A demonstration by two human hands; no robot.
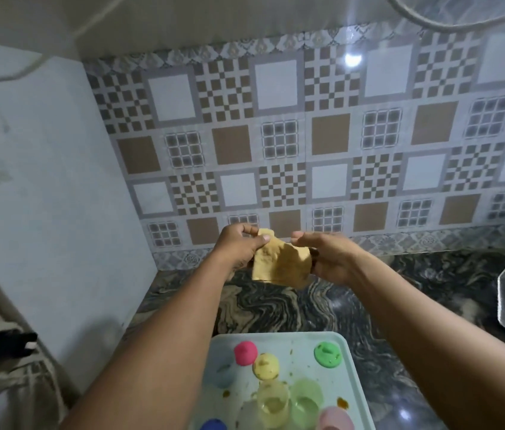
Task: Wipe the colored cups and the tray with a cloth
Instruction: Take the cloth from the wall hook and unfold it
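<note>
Holding a yellow cloth (279, 262) up in the air between them, both hands are raised well above the dark marbled counter (400, 293), in front of the patterned wall tiles (276, 135). The left hand (240, 245) pinches the cloth's upper left corner between thumb and curled fingers; the right hand (325, 259) grips its right edge, fingers bent around the fabric with the thumb on top. Stretched loosely between the two grips, the cloth has its long axis running left to right, its lower part hanging down in creases. Below, at the counter's near edge, a pale green tray (350, 373) carries the cups. Near the tray's far edge stand a pink cup (245, 353), a yellow cup (265, 366) just beside it, and a green cup (328, 353) toward the far right corner, all three upside down. Closer in, translucent cups (288, 401) are clustered together, with a blue cup (213, 425) and another pink one at the near edge. Brownish stains (342, 402) spot the tray's surface.
</note>
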